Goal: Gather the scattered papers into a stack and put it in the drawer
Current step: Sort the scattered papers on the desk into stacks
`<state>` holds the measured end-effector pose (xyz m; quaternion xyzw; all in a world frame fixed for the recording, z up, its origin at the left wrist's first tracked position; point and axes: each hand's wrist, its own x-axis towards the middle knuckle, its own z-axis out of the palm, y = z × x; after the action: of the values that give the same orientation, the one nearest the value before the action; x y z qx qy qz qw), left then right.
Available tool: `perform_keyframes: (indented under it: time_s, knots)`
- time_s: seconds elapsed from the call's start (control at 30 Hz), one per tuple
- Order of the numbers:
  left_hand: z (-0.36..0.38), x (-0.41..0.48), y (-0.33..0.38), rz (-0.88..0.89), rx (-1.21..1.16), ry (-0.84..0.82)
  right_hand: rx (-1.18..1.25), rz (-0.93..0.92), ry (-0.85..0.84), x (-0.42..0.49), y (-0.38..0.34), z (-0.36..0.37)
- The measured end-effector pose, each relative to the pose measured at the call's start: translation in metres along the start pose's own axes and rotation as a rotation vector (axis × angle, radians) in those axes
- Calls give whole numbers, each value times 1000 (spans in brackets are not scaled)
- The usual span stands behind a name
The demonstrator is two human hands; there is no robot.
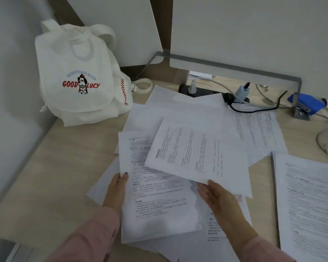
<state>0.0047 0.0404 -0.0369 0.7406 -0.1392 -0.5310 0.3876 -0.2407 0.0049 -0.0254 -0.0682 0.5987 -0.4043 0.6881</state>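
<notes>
Several printed white papers lie scattered over the light wooden desk (51, 167). My left hand (116, 188) grips the left edge of one printed sheet (159, 201), thumb on top, lifting it off the desk. My right hand (218, 197) holds the lower edge of a second printed sheet (197, 154), which overlaps the first and is tilted. More sheets lie beneath and behind them (182, 106), another at the back right (259, 129), and a further pile at the right edge (311, 201). No drawer is in view.
A white cloth backpack (78, 76) stands against the wall at the back left. A black power strip (203, 90) with plugs and cables runs along the back. A blue stapler (307, 104) sits at the back right. A pencil (273, 167) lies beside the right pile.
</notes>
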Motion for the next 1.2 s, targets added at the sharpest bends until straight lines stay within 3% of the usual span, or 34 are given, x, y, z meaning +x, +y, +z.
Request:
perform_keyframes:
  time_s: [0.13,0.27,0.4,0.57,0.73,0.97,1.03,1.13,1.2]
  knots:
    - [14,-2,-5,19,5,-63,-66,58,-32,-6,22,6]
    - [23,-2,-8,73,25,-17,-102,150,-149,-13,32,8]
    - [21,1,-8,106,50,-5,27,32,-28,-2,6,-7]
    - [13,8,-9,104,28,31,-411,-20,28,7,-26,-32]
    - [12,11,-15,56,-83,139,-776,179,-185,-2,-6,-20]
    - [18,5,-16,79,-97,120,-939,348,-480,-20,29,5]
    - [16,6,-17,87,-83,127,-868,325,-421,-19,24,5]
    - [11,7,-17,92,-59,125,-701,196,-186,-10,7,-2]
    - [6,9,-19,84,-56,128,-697,140,-178,-6,-1,-7]
